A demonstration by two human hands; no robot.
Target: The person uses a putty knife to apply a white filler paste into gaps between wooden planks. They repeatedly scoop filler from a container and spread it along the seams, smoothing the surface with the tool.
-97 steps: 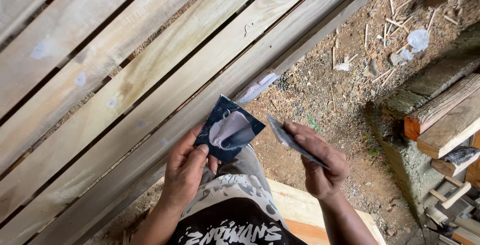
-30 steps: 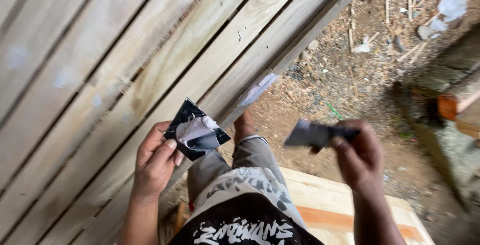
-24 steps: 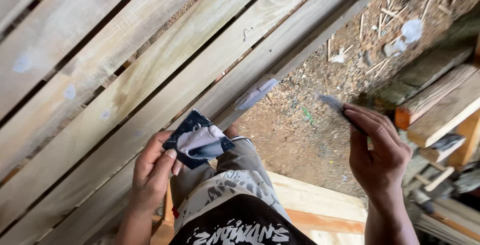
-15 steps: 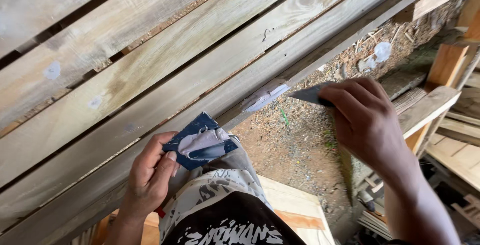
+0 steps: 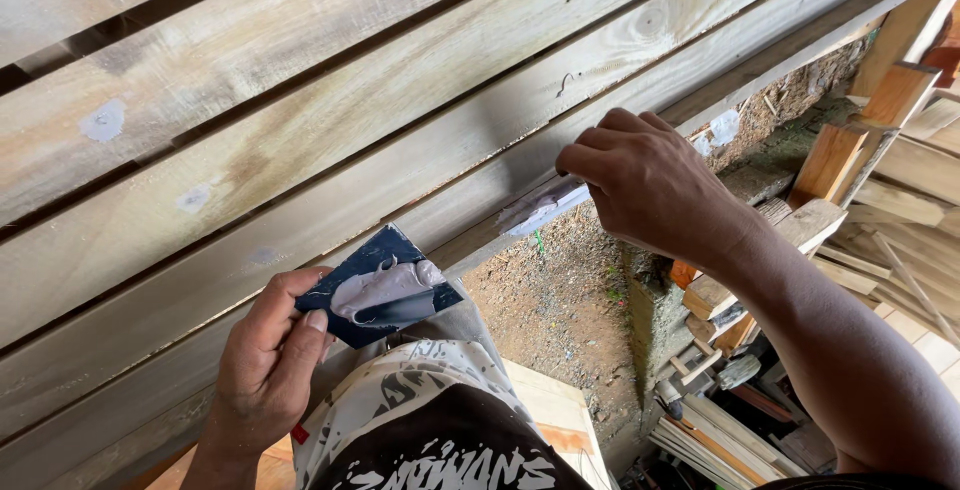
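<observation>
My left hand point(image 5: 262, 370) holds a dark square card point(image 5: 378, 287) by one corner, with a lump of pale grey filler paste point(image 5: 385, 285) on its face. My right hand point(image 5: 640, 182) is closed around a thin flat scraper, mostly hidden by the fingers, and presses it against the lower edge of a wooden plank point(image 5: 470, 185). A smear of grey filler point(image 5: 540, 208) lies on the plank just left of that hand. The planks form a slatted wooden panel point(image 5: 330, 80) in front of me.
Dried filler spots point(image 5: 103, 120) dot the upper planks. Bare dirt ground point(image 5: 560, 300) lies below. Stacked timber offcuts point(image 5: 860, 150) and laths point(image 5: 720, 430) crowd the right side. My knee in patterned shorts point(image 5: 430, 420) is at the bottom, over a pale board point(image 5: 550, 415).
My right hand has swung from open air on the right up to the plank and pressed the scraper on it, where a filler smear now lies. My left hand stays low with the card.
</observation>
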